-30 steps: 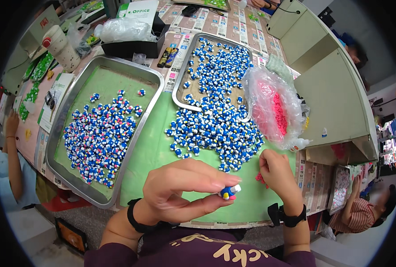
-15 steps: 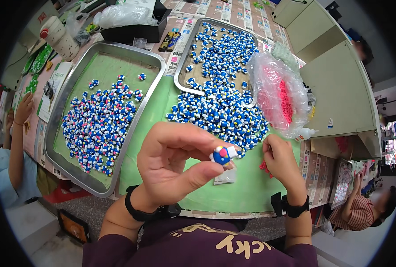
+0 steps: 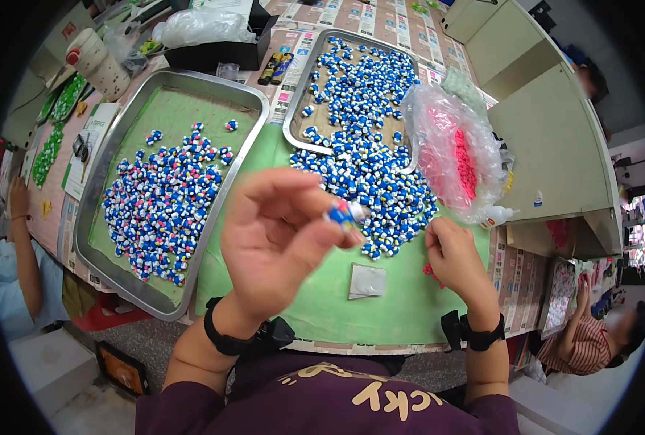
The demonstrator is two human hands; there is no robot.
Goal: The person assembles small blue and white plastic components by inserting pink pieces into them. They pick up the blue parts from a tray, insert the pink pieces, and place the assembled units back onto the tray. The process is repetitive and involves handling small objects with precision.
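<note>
My left hand point(image 3: 268, 239) is raised over the green mat point(image 3: 300, 312), pinching a small blue-and-white figurine point(image 3: 345, 212) between thumb and fingers; both are slightly blurred. Closed and low on the mat at the right, my right hand point(image 3: 454, 250) rests beside a few small pink pieces point(image 3: 431, 272). Whatever its fingertips hold, if anything, is hidden. Between the hands lies a small white square pad point(image 3: 367, 281). Beyond them spreads a pile of similar figurines point(image 3: 387, 199), spilling out of the open end of a metal tray point(image 3: 291, 123).
To the left is another metal tray point(image 3: 262, 109) with many figurines, some bearing pink parts. A plastic bag of pink pieces point(image 3: 464, 163) lies at the right, near a white glue bottle point(image 3: 498, 215) and a cabinet point(image 3: 554, 152). Other people sit at both sides.
My left hand has moved up and left with the figurine, which has turned, uncovering more of the white pad. My right hand has hardly moved. The person at left has lowered a hand.
</note>
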